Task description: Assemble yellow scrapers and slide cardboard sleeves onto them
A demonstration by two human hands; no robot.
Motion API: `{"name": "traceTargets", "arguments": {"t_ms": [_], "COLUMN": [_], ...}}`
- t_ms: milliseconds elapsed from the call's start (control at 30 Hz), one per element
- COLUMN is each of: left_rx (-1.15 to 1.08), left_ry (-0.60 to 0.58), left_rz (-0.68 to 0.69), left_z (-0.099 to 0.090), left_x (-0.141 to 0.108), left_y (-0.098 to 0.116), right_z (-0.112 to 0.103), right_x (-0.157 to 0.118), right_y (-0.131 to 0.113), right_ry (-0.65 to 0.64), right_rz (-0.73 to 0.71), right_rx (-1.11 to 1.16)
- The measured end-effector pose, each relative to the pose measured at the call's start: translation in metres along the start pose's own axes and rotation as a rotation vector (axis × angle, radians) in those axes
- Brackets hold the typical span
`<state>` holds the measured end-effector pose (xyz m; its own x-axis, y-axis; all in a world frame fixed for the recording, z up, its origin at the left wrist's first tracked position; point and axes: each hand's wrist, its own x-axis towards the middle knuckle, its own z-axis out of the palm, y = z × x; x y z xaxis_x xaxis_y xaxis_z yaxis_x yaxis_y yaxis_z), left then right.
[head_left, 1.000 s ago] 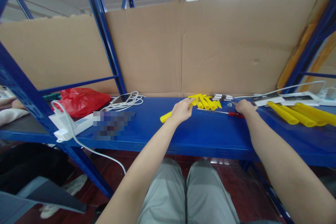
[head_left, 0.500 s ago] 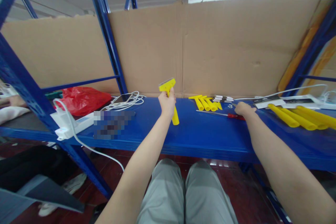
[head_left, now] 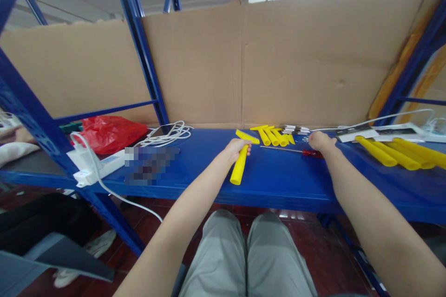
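A yellow scraper (head_left: 238,170) with a wide flat head and a round handle is in my left hand (head_left: 237,149), whose fingers wrap round its neck just above the blue shelf. Farther right, my right hand (head_left: 322,142) is down at the shelf with its fingers curled. Whatever it may hold is hidden. Small metal screws (head_left: 305,139) lie just left of those fingers. A screwdriver (head_left: 311,153) with a red handle lies below them, its shaft pointing left. Between my hands, several yellow scraper heads and handles (head_left: 273,138) lie in a group.
White-and-black packets (head_left: 295,130) lie behind the screws. More yellow tubes (head_left: 400,157) sit at the right, beside a power strip (head_left: 400,133). To the left are a red plastic bag (head_left: 111,133), coiled white cable (head_left: 170,134) and another power strip (head_left: 101,165). Cardboard (head_left: 296,65) stands behind.
My left hand has come down and to the right, and the scraper has turned so its handle points toward me. The right hand has shifted very slightly left, staying beside the screws.
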<state>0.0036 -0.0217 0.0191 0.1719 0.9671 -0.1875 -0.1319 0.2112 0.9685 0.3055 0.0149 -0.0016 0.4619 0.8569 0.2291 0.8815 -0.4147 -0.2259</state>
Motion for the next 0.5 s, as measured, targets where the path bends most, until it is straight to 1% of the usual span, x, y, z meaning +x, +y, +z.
{"name": "traceTargets", "arguments": {"t_ms": [33,100,167,267,400,500], "left_rx": [0.025,0.080,0.144,0.202,0.218,0.214], "left_ry": [-0.020,-0.050,-0.058,-0.047,-0.034,-0.009], "left_rz": [-0.007,-0.003,0.021,0.056,0.098,0.192], "left_z": [0.000,-0.001,-0.001,0.000,0.000,0.000], "left_x": [0.001,0.003,0.006,0.010,0.015,0.016], "left_y": [-0.002,-0.005,-0.008,-0.013,-0.017,-0.019], "right_z": [-0.003,-0.008,-0.010,-0.011,-0.010,-0.008], "right_x": [-0.003,-0.009,-0.013,-0.015,-0.014,-0.012], "right_y": [-0.002,-0.007,-0.010,-0.012,-0.013,-0.011], "right_ry": [-0.021,-0.055,-0.091,-0.109,-0.109,-0.121], "right_rz": [0.004,-0.035,-0.068,-0.081,-0.087,-0.094], "right_rx": [-0.004,0.013,0.024,0.031,0.028,0.024]}}
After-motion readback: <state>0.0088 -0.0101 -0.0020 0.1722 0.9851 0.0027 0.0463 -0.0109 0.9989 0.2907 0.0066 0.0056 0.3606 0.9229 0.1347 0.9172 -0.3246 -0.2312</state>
